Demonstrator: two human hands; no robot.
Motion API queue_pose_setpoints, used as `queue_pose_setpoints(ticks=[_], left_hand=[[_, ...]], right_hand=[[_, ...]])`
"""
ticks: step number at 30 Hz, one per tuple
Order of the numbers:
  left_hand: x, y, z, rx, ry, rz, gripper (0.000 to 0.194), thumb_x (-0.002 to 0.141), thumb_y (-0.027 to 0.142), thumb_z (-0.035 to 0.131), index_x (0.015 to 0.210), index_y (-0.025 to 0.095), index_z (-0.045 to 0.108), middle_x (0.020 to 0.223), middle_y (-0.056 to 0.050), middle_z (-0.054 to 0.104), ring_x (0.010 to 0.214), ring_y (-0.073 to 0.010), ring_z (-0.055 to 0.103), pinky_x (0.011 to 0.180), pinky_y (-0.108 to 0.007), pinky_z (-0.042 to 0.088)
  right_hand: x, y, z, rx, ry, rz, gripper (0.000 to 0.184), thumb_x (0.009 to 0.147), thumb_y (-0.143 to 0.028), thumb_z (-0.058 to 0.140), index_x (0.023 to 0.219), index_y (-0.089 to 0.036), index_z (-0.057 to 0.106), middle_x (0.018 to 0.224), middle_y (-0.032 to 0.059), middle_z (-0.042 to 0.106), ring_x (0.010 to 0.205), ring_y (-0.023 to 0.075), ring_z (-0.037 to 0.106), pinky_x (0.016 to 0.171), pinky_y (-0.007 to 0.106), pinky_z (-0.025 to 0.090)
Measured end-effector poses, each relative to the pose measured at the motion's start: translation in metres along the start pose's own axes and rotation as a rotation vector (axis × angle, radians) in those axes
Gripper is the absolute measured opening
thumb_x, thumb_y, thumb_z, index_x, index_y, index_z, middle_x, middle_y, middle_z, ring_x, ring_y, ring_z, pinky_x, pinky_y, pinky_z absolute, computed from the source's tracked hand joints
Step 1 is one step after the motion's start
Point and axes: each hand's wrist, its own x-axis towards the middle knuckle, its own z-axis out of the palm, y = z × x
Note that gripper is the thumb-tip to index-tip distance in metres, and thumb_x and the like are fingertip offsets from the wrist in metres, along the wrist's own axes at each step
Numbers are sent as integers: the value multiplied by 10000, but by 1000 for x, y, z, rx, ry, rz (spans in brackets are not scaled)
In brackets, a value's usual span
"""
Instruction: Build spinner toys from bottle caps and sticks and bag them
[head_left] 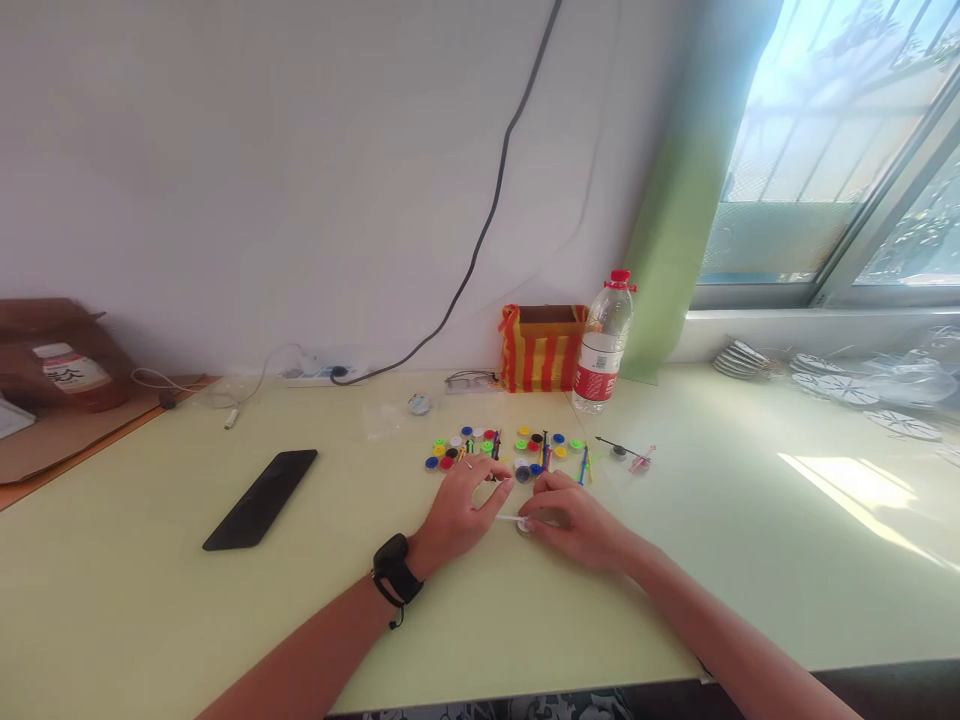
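Resting on the table (150, 600), the left hand (461, 510) is curling half-closed, pinching a thin white stick (508, 518); just right, the right hand (574, 520) is pressing a small round disc (525, 527) flat, keeping both close before the coloured caps (487, 447).

bright daylight | window (840, 150) glare right | wide-angle edge distortion

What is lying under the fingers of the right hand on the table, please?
Under the right hand a small round disc and a thin white stick peek out; the fingers cover most of the disc.
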Motion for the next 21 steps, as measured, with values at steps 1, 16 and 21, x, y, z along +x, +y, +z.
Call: queue_pose_setpoints(ticks=[1, 16, 21], left_hand=[[0, 0, 0, -4, -3, -1, 137, 1007, 315, 559, 976, 244, 672, 981, -25, 700, 947, -211, 619, 887, -376, 488], [0, -1, -2, -25, -16, -11, 164, 1021, 331, 530, 974, 235, 655, 987, -36, 695, 940, -213, 607, 888, -381, 488], [0, -1, -2, -28, -19, -8, 173, 1015, 346, 536, 974, 244, 670, 986, -37, 701, 937, -217, 613, 892, -387, 495]], right_hand=[[0, 0, 0, 18, -6, 6, 178, 965, -376, 633, 981, -261, 769, 946, 70, 637, 943, 230, 611, 819, 355, 517], [2, 39, -41, -77, 456, 220, 123, 873, -303, 548, 815, -214, 610, 778, 36, 669, 724, 189, 567, 651, 302, 438], [-6, 67, -59, -371, 511, 451, 135, 825, -335, 566, 749, -228, 595, 767, 33, 691, 713, 201, 594, 642, 301, 394]])
